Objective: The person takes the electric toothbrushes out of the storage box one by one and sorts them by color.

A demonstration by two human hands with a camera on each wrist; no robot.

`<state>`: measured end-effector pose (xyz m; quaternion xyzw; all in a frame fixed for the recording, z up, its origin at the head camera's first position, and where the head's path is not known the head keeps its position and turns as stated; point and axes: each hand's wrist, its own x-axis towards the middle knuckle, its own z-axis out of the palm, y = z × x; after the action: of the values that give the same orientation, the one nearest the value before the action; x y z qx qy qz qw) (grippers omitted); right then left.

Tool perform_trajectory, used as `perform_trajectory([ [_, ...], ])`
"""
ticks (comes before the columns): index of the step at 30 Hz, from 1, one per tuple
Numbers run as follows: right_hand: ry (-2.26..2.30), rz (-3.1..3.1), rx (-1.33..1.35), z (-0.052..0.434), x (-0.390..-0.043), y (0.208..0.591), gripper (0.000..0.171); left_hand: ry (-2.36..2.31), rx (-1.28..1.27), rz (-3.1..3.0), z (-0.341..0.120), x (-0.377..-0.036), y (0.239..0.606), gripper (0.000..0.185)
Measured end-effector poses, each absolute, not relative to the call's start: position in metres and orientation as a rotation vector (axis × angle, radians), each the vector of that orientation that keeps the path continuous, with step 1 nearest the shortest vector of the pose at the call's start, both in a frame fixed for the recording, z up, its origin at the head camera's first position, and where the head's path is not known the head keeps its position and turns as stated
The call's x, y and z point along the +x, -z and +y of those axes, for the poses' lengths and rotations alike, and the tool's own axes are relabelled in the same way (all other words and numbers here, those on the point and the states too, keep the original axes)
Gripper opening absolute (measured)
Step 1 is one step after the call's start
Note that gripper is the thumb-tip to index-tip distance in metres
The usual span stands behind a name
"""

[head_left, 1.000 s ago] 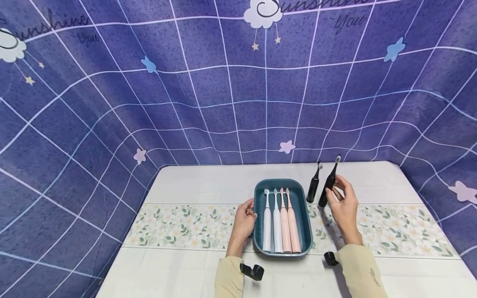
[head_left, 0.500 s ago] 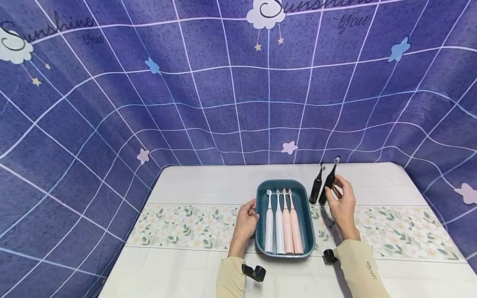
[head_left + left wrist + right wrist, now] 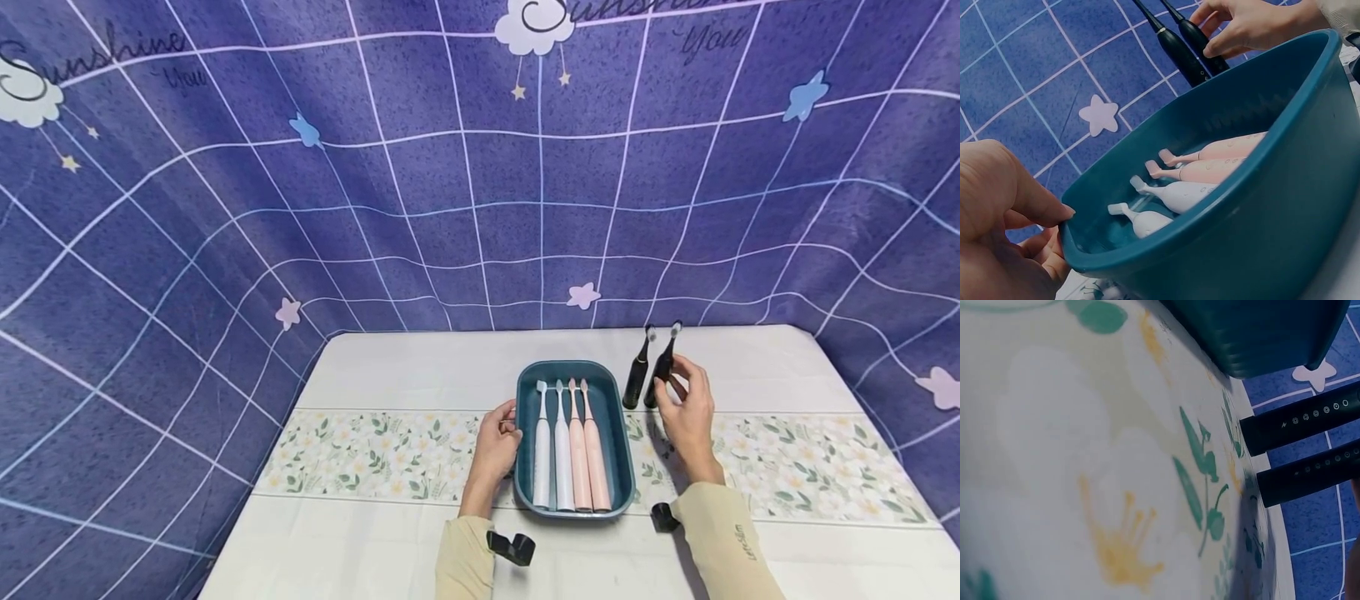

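My left hand (image 3: pixel 495 446) grips the left wall of a teal plastic bin (image 3: pixel 628 467), its thumb on the rim in the left wrist view. Two white electric toothbrushes (image 3: pixel 562 458) and two pink ones (image 3: pixel 596 467) lie side by side in the bin, heads pointing away. Right of the bin, my right hand (image 3: pixel 690 412) pinches a black electric toothbrush (image 3: pixel 663 367) by its handle, upright with its head on top. Another black electric toothbrush (image 3: pixel 636 379) stands upright just left of it. Both bases (image 3: pixel 1266 487) are low at the tabletop in the right wrist view.
The white tabletop carries a floral band (image 3: pixel 352 454) across its middle. A purple-blue gridded cloth (image 3: pixel 420 225) with stars and clouds hangs behind the table and at both sides. Black wrist cameras (image 3: pixel 512 548) sit at both cuffs.
The black toothbrush in my right hand has come left, closer to the standing one, and its head sits slightly lower. My left hand keeps its grip on the bin. The view shifted slightly.
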<state>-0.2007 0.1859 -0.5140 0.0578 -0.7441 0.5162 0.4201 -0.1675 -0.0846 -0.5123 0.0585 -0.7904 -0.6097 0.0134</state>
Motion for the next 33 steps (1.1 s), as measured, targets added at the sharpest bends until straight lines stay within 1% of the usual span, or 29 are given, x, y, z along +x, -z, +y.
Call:
perform_trajectory([
  [8, -1.313, -1.867, 0.135, 0.186, -0.2, 0.515, 0.046, 1.893, 0.195, -2.467, -0.084, -0.168, 0.512, 0.051],
  [11, -1.325, -1.86, 0.14, 0.19, -0.206, 0.526, 0.048, 1.892, 0.199, -2.465, -0.084, -0.168, 0.513, 0.052],
  [14, -1.322, -1.863, 0.135, 0.19, -0.206, 0.527, 0.048, 1.895, 0.203, -2.464, -0.084, -0.168, 0.514, 0.052],
  [16, -1.318, -1.874, 0.129, 0.189, -0.204, 0.525, 0.049, 1.892, 0.21, -2.466, -0.084, -0.168, 0.513, 0.051],
  [18, -1.317, -1.898, 0.113, 0.186, -0.199, 0.515, 0.049, 1.894, 0.216, -2.464, -0.084, -0.168, 0.513, 0.051],
  [26, -1.354, -1.92, 0.075, 0.184, -0.195, 0.511, 0.053, 1.875, 0.21, -2.47, -0.085, -0.169, 0.515, 0.051],
  [33, -1.542, -1.825, 0.018, 0.189, -0.189, 0.507, 0.056, 1.895, 0.187, -2.456, -0.085, -0.17, 0.516, 0.05],
])
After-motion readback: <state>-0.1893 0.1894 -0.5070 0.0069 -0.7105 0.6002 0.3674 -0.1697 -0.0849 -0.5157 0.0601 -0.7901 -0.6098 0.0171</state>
